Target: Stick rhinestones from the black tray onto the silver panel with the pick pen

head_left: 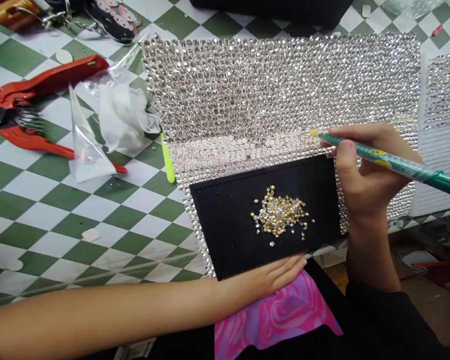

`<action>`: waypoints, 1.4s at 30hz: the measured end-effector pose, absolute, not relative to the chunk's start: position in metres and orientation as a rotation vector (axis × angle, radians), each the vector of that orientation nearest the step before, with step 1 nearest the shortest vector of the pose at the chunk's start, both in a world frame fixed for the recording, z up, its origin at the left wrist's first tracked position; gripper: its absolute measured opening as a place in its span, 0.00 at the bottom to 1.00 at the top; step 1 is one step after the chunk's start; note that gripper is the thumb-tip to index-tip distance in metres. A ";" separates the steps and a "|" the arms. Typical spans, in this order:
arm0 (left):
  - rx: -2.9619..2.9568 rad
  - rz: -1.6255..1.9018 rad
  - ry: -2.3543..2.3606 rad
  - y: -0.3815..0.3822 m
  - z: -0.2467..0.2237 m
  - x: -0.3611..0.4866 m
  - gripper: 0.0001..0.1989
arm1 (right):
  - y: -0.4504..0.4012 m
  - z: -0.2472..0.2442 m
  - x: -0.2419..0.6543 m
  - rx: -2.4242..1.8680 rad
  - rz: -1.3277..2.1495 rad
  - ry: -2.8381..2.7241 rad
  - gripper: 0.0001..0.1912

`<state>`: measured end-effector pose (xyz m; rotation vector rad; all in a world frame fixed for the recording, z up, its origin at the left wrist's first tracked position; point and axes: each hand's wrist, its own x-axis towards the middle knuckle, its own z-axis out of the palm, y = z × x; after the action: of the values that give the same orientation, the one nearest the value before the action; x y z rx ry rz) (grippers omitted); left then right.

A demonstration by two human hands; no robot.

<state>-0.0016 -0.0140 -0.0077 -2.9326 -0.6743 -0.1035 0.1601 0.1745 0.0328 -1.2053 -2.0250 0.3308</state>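
A green pen-like tool point(393, 165) with a yellow tip is pinched in my right hand point(367, 170); its tip touches or hovers just over a pale row of the rhinestone sheet point(277, 85). My left hand point(273, 275) lies flat with fingers stretched along the near edge of a black tray point(228, 225), holding nothing. On the tray is a heap of small gold-backed rhinestones point(279, 215), a few scattered around it. The tray rests over the lower part of the sheet. Under my left hand hangs a pink and purple swirled cloth point(277, 315).
Red-handled pliers point(56, 75), a clear plastic cone point(88, 155), crumpled white plastic point(123, 115) and a lime green stick point(167, 160) lie at left on the checkered tabletop point(142, 215). A ridged white sheet point(442, 165) is at right; keychains point(112, 20) are at top left.
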 end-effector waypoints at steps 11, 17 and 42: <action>-2.933 -0.095 -0.661 -0.013 -0.007 -0.001 0.30 | 0.174 0.034 0.160 -1.236 0.319 -2.001 0.08; -2.884 0.041 -0.578 -0.010 -0.001 -0.003 0.30 | 0.174 0.035 0.161 -1.244 0.329 -2.027 0.07; -2.631 0.193 -0.322 -0.003 0.003 -0.003 0.33 | 0.176 0.031 0.161 -1.227 0.335 -1.977 0.07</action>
<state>-0.0029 -0.0031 0.0027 -2.6312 -0.3216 0.1931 0.1608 0.1760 0.0310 -1.2266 -1.9769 0.3353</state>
